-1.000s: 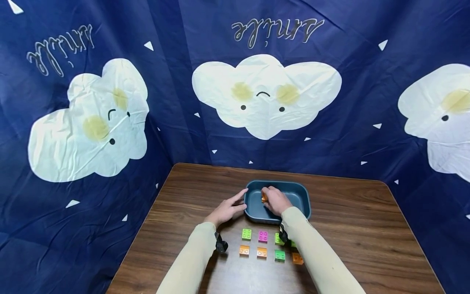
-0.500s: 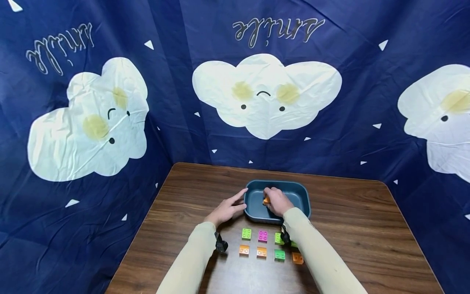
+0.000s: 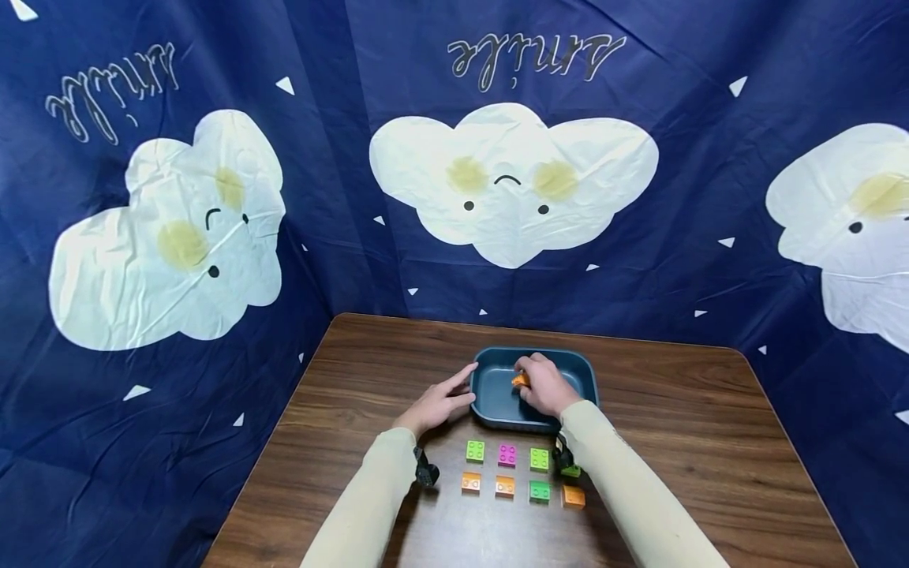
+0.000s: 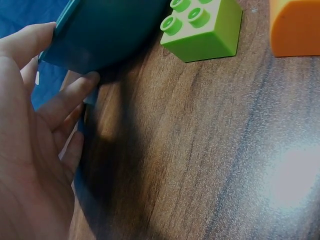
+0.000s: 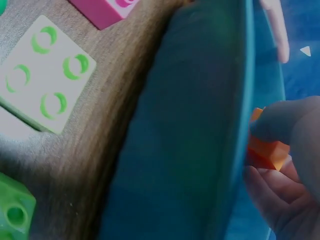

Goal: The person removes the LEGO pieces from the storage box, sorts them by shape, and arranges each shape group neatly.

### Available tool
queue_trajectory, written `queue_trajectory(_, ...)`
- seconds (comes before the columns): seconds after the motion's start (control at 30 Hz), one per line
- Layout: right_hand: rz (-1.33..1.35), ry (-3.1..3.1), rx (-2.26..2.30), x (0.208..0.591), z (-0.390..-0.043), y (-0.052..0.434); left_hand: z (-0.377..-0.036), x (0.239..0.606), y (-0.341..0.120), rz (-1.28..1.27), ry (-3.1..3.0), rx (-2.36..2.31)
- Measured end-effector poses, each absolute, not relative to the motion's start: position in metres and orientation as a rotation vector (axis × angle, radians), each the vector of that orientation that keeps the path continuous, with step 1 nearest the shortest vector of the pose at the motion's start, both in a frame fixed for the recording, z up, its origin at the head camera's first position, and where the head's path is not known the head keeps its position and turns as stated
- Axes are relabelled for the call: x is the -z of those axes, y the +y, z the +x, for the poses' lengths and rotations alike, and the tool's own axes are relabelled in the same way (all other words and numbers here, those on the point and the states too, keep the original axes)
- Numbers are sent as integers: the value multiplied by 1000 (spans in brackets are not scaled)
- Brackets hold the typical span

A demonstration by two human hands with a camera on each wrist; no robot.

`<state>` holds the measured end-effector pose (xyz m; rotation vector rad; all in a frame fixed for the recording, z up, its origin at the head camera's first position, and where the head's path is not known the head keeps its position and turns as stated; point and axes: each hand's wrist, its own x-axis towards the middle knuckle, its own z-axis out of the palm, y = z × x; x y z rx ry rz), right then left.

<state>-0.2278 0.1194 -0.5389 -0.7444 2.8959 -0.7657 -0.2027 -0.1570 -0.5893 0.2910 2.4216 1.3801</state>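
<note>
My right hand (image 3: 545,388) is inside a dark teal plastic tub (image 3: 534,350), pinching an orange toy building block (image 3: 521,379) between thumb and fingers. In the right wrist view this orange block (image 5: 270,151) shows behind the tub's near wall, partly covered by the fingers. Outside the tub's left end is my left hand (image 3: 435,405), with its fingers extended and spread. The left wrist view has the tips of its fingers (image 4: 75,94) right at the tub's wall and rim.
Two rows of building blocks lie in front of the tub: lime green (image 3: 475,450), magenta (image 3: 507,455), orange (image 3: 471,483) and green (image 3: 540,492) among them. A green block (image 3: 570,471) sits partly under the right wrist. Behind the wooden table (image 3: 675,442) hangs a blue cloud-print cloth (image 3: 327,158).
The right hand has shifted slightly to the right within the tub, and the orange block has turned in its fingers. The left hand has stayed at the tub's left end.
</note>
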Motion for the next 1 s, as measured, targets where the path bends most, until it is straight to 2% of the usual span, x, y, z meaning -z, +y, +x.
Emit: queue_trajectory(1.0,-836,3036,1116,518,-192,170,-201,582,-155,299,2438,-1371)
